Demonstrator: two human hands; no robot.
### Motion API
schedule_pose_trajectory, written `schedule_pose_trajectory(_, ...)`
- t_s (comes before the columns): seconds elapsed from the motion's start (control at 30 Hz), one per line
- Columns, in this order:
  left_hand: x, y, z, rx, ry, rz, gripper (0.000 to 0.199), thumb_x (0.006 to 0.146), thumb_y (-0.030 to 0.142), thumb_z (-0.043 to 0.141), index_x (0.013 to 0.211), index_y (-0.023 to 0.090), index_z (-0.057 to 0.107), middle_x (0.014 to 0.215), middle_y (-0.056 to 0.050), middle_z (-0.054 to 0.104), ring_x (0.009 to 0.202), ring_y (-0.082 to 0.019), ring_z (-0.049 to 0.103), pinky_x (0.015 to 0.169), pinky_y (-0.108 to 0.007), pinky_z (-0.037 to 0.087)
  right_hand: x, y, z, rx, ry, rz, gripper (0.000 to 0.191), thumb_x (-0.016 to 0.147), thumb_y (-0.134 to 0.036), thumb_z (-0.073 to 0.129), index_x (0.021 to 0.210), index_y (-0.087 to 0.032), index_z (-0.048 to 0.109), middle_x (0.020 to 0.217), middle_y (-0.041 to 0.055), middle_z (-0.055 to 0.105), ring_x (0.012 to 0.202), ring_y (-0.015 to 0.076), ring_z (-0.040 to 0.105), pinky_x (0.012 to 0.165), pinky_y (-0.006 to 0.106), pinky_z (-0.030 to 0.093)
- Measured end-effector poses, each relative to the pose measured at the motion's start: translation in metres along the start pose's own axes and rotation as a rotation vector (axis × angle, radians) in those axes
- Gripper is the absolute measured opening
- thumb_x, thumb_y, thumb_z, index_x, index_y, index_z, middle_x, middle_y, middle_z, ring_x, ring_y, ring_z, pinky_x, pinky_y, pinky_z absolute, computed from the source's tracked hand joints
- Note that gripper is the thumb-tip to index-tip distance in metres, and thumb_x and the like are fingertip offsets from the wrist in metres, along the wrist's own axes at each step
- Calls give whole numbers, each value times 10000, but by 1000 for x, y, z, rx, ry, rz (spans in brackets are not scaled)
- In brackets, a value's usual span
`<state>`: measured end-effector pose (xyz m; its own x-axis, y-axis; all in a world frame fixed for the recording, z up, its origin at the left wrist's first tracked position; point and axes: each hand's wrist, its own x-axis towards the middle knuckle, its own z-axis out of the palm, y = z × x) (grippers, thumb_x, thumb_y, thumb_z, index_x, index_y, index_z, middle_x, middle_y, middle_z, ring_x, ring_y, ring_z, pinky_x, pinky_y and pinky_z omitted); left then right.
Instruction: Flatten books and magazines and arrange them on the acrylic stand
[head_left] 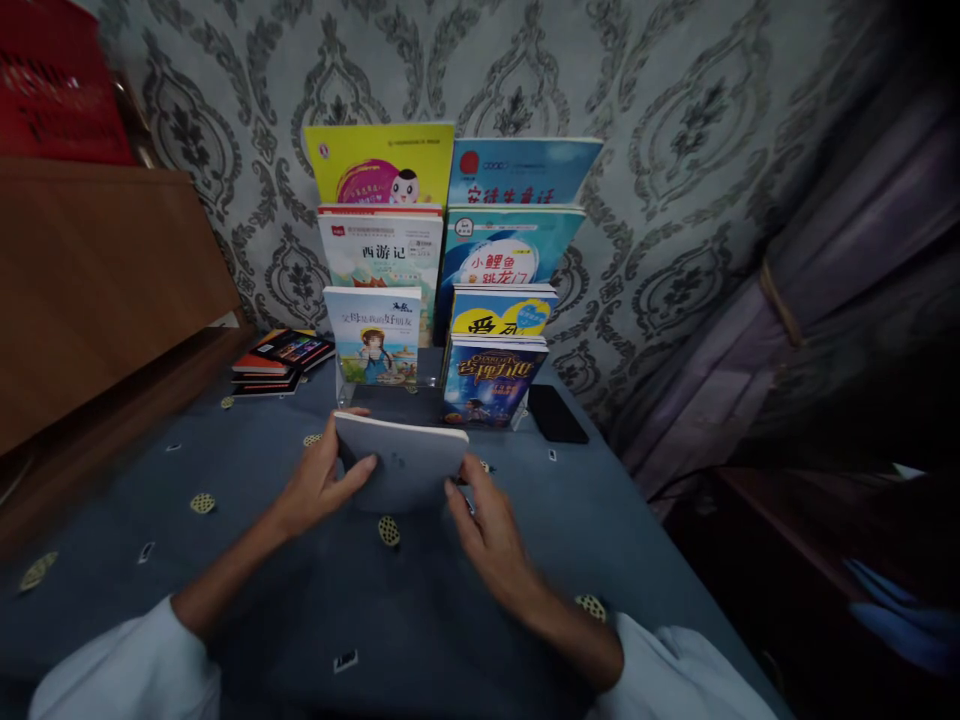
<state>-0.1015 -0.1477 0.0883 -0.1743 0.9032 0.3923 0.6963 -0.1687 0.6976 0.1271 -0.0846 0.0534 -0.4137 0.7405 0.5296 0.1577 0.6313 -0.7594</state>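
Note:
Between my two hands is a grey-blue book (405,465), its pale page edge facing up and its cover toward me. My left hand (326,475) grips its left side, thumb across the cover. At the right edge, my right hand (484,525) holds it with thumb and fingers. Just beyond stands a clear tiered stand (431,382) with books in two columns. In its left column, the front book has a child in a yellow hat (375,340). The right column's front book is dark blue (495,385). A dark flat panel (390,402) lies behind the held book.
A small pile of books (281,360) lies at the back left beside a wooden cabinet (112,300). Right of the stand is a black flat phone-like slab (557,413). Patterned wallpaper (675,150) rises behind the blue-grey tablecloth (262,590). A gathered curtain (787,330) hangs at right.

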Motion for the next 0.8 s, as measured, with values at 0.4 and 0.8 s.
schedule_pose_trajectory(0.4,46,21,-40,272,182,131,450,852,303,517,1277,164,466,848,-32,616,686,-192,606,649,-308,479,83,-15,5,-65,47,-216,108,989,-267,432,937,-235,521,801,36,643,731,209,630,652,342,490)
schedule_pose_trajectory(0.8,123,-2,-39,259,575,295,449,878,242,561,1307,154,461,878,-40,636,690,-177,623,739,-337,543,170,-4,36,-10,250,-449,244,1020,-249,340,1134,-216,553,1102,114,661,1032,246,630,907,463,530)
